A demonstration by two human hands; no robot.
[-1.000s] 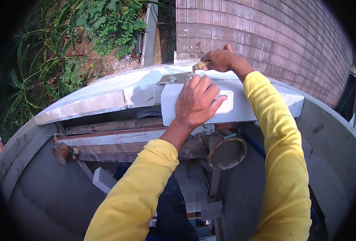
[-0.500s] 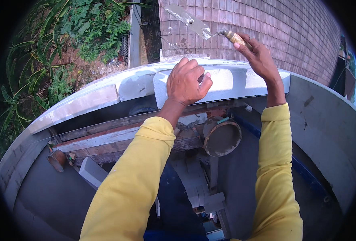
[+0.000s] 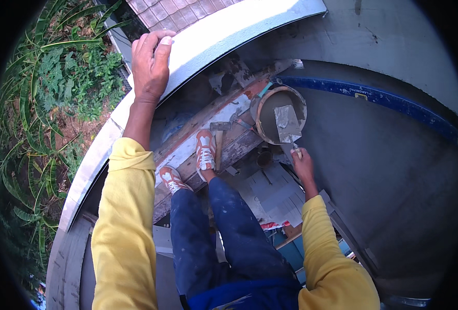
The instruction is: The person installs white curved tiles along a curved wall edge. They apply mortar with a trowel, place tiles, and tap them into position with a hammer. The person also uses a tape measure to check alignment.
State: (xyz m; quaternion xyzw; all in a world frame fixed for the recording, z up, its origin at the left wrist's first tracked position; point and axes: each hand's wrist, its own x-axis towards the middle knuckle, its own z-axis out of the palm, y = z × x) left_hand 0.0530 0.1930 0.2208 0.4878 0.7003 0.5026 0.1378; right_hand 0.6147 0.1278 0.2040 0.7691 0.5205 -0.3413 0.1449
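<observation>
My right hand (image 3: 304, 164) is closed round the handle of a trowel (image 3: 286, 123). The trowel's mortar-smeared blade is over the mouth of a round bucket (image 3: 259, 120) of grey wet mortar. At the upper left, my left hand (image 3: 151, 67) is at the edge of a long white block course (image 3: 213, 39) on top of the curved wall. Its fingers are bent but loose, with the thumb apart, and no tool shows in it. The undersides of those fingers are hidden.
I stand on wooden planks (image 3: 187, 150); a hammer (image 3: 218, 142) lies beside my shoe. A blue level (image 3: 337, 88) lies along the curved wall (image 3: 399, 36) at right. Beyond the wall are plants (image 3: 68, 77) and a tiled roof (image 3: 172, 13). Beneath the planks, gaps show lower levels.
The trowel has come down from above the wall to the bucket in my right hand. My left hand now appears farther left along the wall top, and the view has turned.
</observation>
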